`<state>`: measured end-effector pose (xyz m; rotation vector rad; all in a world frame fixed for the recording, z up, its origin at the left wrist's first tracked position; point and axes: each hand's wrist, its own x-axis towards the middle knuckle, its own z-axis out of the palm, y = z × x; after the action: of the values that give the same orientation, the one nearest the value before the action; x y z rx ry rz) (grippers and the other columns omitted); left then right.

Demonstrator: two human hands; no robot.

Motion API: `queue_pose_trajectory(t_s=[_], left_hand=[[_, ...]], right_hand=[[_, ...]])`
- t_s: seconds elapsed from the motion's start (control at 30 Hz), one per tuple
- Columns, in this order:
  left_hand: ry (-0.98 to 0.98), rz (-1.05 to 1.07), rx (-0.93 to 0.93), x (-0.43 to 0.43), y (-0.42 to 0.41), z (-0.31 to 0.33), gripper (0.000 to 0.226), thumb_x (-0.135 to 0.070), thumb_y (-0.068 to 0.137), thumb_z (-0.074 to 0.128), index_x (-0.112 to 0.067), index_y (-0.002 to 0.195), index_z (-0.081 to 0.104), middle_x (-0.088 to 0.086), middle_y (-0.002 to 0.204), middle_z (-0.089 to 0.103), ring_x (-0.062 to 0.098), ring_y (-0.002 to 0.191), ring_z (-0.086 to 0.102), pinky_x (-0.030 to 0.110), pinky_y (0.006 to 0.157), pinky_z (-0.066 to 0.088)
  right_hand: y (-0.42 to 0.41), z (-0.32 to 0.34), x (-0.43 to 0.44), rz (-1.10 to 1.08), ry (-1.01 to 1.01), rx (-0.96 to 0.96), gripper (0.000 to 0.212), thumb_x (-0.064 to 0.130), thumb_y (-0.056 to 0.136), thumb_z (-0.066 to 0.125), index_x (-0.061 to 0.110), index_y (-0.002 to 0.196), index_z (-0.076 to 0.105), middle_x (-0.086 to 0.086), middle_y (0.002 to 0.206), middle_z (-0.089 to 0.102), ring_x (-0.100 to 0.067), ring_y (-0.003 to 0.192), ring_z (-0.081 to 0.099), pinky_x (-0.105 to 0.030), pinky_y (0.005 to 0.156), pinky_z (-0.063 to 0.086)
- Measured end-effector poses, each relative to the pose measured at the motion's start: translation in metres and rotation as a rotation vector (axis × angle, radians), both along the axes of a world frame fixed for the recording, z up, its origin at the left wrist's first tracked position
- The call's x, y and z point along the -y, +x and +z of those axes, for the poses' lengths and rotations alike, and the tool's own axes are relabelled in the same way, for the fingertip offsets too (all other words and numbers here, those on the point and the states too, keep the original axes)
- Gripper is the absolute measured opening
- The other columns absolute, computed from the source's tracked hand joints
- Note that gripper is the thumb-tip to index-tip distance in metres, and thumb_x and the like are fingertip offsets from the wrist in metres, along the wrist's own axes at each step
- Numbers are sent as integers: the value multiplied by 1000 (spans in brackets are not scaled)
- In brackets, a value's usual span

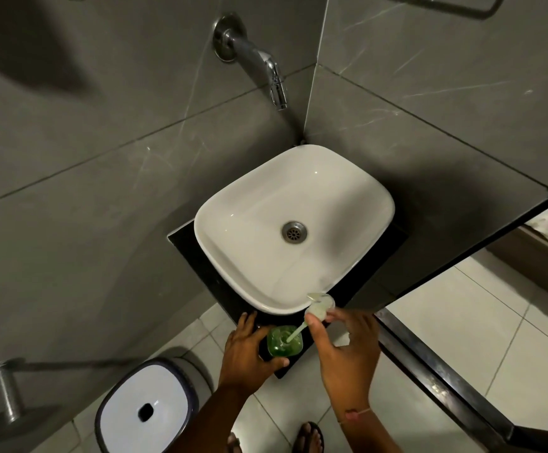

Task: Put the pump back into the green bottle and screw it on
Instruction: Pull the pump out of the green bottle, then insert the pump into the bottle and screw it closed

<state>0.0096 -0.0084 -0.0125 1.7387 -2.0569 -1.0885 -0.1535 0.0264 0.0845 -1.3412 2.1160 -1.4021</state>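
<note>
The green bottle [284,341] stands upright on the black counter [200,256] at the sink's near corner. My left hand [249,349] wraps around its left and near side. My right hand [344,344] pinches the pale translucent pump [320,305] by its head, tilted up and to the right. The pump's dip tube slants down into the bottle's open mouth, and the pump collar is still well above the neck.
A white basin [220,207] with a metal drain fills the counter behind the bottle. A chrome tap [266,67] juts from the grey wall above. A white lidded bin [145,410] stands on the floor at lower left. My sandalled feet [308,438] are below.
</note>
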Motion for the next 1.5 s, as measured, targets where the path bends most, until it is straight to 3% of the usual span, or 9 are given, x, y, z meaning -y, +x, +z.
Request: queue_pose_trajectory(t_s=[0.13,0.33,0.63,0.73,0.87,1.0,1.17,1.33,1.5], left_hand=[[3,1,11,0,0,-1,73,-55,62,79,-39,128,53,1,160,26,24,150,12,46,120,23],[-7,-4,4,0,0,-2,71,-54,64,78,-38,128,54,-1,160,23,23,150,10,48,120,22],[-18,-14,5,0,1,-4,69,-50,69,76,-38,132,51,0,160,23,23,150,8,51,120,22],[-23,-2,4,-1,1,-5,70,-51,68,76,-39,132,50,0,160,24,23,150,8,51,119,22],[-33,-10,15,-1,1,-7,70,-53,70,74,-39,133,49,-1,160,24,22,150,8,51,120,22],[-44,-2,1,-2,1,-6,65,-50,73,71,-36,133,50,2,159,26,24,150,9,51,119,22],[-26,-8,21,-2,0,-3,69,-51,71,76,-37,133,50,0,161,22,22,151,7,49,120,21],[-36,0,10,-3,0,-3,63,-49,72,76,-33,128,55,0,160,24,22,150,8,50,119,23],[-40,7,-13,-2,1,-5,63,-46,71,75,-35,129,54,1,160,25,24,150,9,52,119,23]], right_hand=[[6,-30,0,100,0,-41,27,63,75,67,38,84,64,27,84,58,-2,94,51,-27,80,44],[11,-72,-6,208,90,-155,40,62,78,64,27,94,75,15,94,63,-15,98,54,-35,87,44],[16,-90,-14,212,106,-78,38,58,80,65,31,104,73,18,103,52,-4,109,43,-6,92,33],[17,-92,-15,200,101,-76,38,58,79,66,30,103,73,18,103,51,-1,108,42,-9,91,36],[17,-93,-18,217,172,-56,39,58,76,65,29,102,70,18,107,50,-2,110,41,-25,93,44],[13,-84,-11,298,215,-91,55,64,71,68,38,120,63,20,111,47,1,115,36,-13,97,35],[14,-80,0,287,171,-60,35,51,70,74,30,97,73,14,102,54,-7,107,44,-24,91,43],[18,-86,-1,232,160,-1,36,59,63,76,30,80,64,23,97,50,-6,105,44,-15,86,36],[24,-92,-3,221,119,48,34,55,65,78,31,79,59,26,99,49,-4,105,45,-6,86,32]])
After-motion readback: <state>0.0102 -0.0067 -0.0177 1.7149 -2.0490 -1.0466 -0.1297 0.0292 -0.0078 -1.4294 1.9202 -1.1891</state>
